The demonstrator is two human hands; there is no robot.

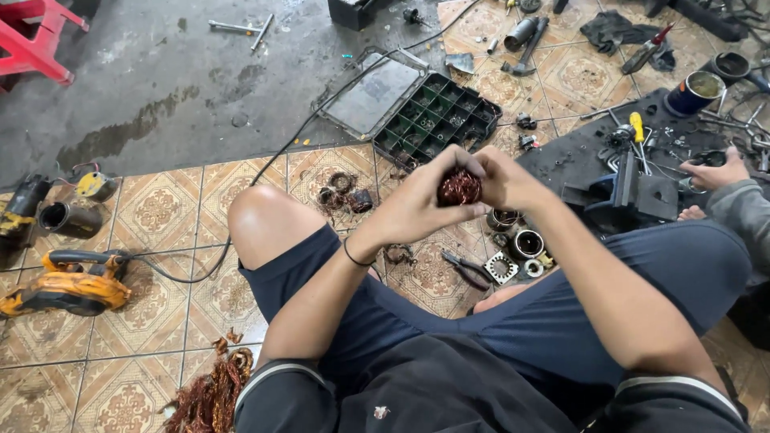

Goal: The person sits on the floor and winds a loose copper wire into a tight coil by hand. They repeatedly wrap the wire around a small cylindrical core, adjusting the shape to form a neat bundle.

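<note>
Your left hand (425,200) and right hand (501,178) pinch the copper coil (459,188) above the pliers (468,269); the wire ends could prick your fingers if you squeeze harder.

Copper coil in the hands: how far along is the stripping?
Done: a pile of pulled copper wire lies on the tiles by the left knee, and bare motor parts sit past the legs. In hand: the left hand and right hand both grip a copper winding bundle. Left: more wire scraps by the open parts case; how many remain, I can't tell.
</note>
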